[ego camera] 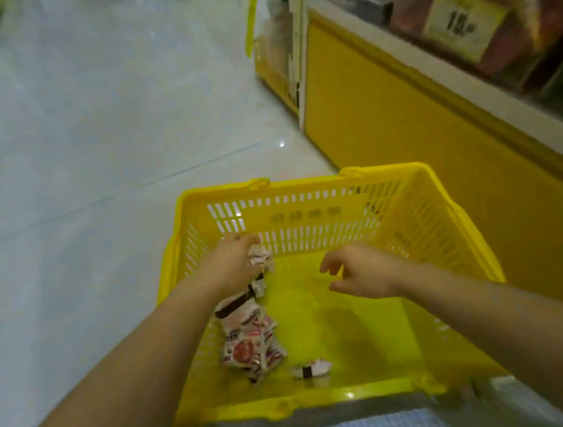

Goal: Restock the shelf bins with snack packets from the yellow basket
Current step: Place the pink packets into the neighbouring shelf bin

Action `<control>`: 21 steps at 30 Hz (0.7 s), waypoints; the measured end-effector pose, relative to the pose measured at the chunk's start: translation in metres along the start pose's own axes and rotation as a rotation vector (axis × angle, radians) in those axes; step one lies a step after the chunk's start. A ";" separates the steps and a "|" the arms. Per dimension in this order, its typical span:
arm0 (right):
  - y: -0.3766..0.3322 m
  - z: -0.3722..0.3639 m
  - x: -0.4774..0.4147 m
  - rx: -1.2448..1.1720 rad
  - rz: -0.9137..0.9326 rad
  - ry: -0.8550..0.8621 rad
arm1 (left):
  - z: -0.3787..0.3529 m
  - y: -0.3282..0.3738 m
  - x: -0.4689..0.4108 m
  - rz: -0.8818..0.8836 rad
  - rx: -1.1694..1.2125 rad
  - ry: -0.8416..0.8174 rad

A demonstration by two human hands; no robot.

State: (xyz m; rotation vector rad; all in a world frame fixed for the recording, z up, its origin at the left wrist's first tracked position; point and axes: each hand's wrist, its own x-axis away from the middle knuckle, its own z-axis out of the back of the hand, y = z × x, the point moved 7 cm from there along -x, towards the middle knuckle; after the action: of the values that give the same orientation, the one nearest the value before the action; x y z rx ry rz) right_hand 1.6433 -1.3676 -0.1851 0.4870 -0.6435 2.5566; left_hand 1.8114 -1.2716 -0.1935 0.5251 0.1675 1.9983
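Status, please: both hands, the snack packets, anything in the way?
Left hand grips snack packets inside yellow basket. Right hand open above basket, holds nothing. One loose packet on basket floor. Nothing blocks.

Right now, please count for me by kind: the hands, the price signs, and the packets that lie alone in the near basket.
Hands: 2, left hand gripping bunched packets, right hand holding nothing
Price signs: 1
Packets lying alone: 1, lone packet in the yellow basket
Total: 4
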 end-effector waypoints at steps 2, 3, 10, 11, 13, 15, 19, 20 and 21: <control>0.006 -0.026 -0.028 -0.100 -0.022 -0.038 | -0.023 -0.022 -0.007 0.063 0.014 -0.051; 0.009 -0.038 -0.042 -0.167 -0.042 -0.050 | -0.033 -0.031 -0.010 0.092 0.031 -0.078; 0.000 -0.105 -0.118 -0.702 -0.105 -0.101 | -0.085 -0.061 -0.035 0.223 -0.027 -0.238; -0.006 -0.112 -0.124 -0.799 -0.085 -0.115 | -0.090 -0.062 -0.037 0.236 -0.012 -0.239; -0.014 -0.123 -0.133 -0.927 -0.048 -0.118 | -0.102 -0.063 -0.038 0.257 0.054 -0.262; -0.016 -0.132 -0.137 -1.024 -0.079 -0.099 | -0.111 -0.060 -0.039 0.254 0.120 -0.261; -0.006 -0.135 -0.136 -1.087 -0.128 -0.028 | -0.121 -0.036 -0.042 0.161 0.300 -0.153; 0.000 -0.133 -0.133 -1.057 -0.132 -0.033 | -0.126 -0.026 -0.041 0.123 0.332 -0.174; 0.009 -0.131 -0.128 -1.028 -0.137 -0.049 | -0.131 -0.016 -0.040 0.081 0.376 -0.202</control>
State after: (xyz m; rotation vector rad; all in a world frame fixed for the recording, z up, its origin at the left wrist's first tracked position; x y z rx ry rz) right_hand 1.7166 -1.3505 -0.3526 0.2038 -1.6986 1.7499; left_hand 1.7834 -1.2846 -0.3276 0.9820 0.4066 1.9851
